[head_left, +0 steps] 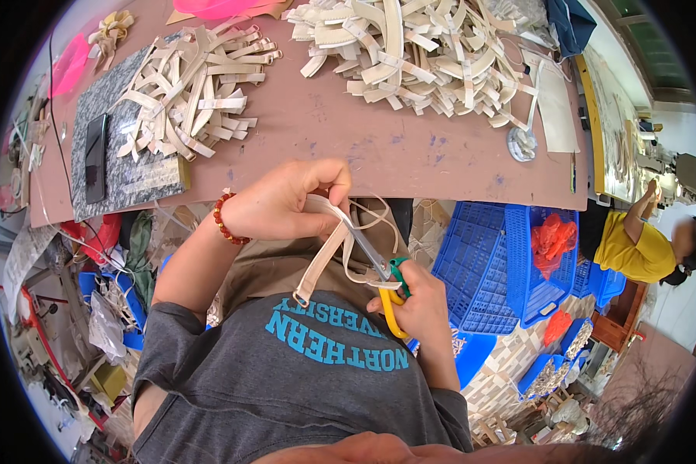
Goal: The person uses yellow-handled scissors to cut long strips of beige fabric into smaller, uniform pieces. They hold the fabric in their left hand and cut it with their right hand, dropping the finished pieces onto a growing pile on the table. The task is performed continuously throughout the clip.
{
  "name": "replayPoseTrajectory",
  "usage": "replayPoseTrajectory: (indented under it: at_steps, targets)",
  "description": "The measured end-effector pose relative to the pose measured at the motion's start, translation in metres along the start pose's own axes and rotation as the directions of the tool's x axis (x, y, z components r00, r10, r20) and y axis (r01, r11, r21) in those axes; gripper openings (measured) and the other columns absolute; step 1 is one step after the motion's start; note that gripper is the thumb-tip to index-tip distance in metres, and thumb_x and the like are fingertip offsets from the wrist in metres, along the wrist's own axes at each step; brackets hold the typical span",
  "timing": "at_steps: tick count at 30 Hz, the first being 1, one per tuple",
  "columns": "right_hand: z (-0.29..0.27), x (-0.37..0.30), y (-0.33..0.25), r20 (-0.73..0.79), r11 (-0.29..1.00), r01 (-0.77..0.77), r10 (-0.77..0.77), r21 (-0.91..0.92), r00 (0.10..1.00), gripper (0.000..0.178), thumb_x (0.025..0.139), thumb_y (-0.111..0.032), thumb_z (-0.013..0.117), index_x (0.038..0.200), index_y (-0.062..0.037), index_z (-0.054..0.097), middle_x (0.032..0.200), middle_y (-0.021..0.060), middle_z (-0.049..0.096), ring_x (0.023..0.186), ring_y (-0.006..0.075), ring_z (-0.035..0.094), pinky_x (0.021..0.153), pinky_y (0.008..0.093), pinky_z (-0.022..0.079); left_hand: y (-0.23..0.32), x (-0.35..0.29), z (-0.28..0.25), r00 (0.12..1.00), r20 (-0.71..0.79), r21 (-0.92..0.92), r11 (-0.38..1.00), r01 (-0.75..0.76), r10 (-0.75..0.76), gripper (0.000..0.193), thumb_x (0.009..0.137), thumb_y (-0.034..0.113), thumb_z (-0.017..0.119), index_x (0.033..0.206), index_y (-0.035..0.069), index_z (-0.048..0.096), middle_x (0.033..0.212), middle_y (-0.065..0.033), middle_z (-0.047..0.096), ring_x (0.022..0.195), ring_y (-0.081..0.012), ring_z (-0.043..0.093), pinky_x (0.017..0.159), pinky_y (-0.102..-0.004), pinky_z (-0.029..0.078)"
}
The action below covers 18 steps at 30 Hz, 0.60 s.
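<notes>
In front of my chest, below the table edge, my left hand (282, 203) is closed on a beige fabric strap (322, 263). The strap hangs down from the fingers, with a small ring at its lower end. A thin beige strip loops off to the right of it. My right hand (424, 303) grips a pair of scissors (373, 254) with one yellow and one green handle. Their blades point up and left, and the tips reach the strap beside my left fingers. Whether the blades are closed on the fabric, I cannot tell.
On the brown table (309, 147) lie a left pile of straps (189, 89) and a bigger right pile (417, 58). A phone (96, 158) rests on a grey stone slab (151, 174). Blue crates (472, 271) stand below right. A person in yellow (634, 251) works far right.
</notes>
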State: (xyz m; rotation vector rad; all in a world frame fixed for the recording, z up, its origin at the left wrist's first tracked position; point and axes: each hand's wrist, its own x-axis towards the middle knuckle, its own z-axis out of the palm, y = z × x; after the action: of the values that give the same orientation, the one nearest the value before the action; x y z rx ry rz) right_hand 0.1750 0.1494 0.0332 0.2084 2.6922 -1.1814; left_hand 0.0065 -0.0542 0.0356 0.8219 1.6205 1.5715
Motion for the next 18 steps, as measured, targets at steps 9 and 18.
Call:
replayPoseTrajectory:
  at_steps: [9, 18]
  targets:
    - [0.009, -0.004, 0.003, 0.045, 0.996, -0.047, 0.043, 0.075, 0.998, 0.053, 0.053, -0.036, 0.084, 0.072, -0.0016, 0.048, 0.061, 0.0119, 0.051, 0.054, 0.0285, 0.050, 0.051, 0.0334, 0.041, -0.003, -0.002, 0.001, 0.998, -0.022, -0.086, 0.994, 0.061, -0.063, 0.028, 0.074, -0.006, 0.065, 0.084, 0.006, 0.041, 0.083, -0.0049, 0.061, 0.078, -0.0096, 0.060, 0.070, -0.0233, 0.048]
    - [0.013, -0.006, 0.019, 0.136, 0.971, -0.072, 0.042, 0.228, 0.990, 0.040, 0.064, -0.032, 0.080, 0.082, -0.0059, 0.056, 0.065, 0.0084, 0.054, 0.060, 0.0231, 0.056, 0.056, 0.0325, 0.043, -0.010, 0.000, 0.009, 0.983, -0.092, -0.473, 0.876, 0.095, -0.157, 0.032, 0.077, -0.001, 0.068, 0.101, 0.006, 0.046, 0.086, -0.0030, 0.061, 0.081, -0.0074, 0.059, 0.070, -0.0213, 0.048]
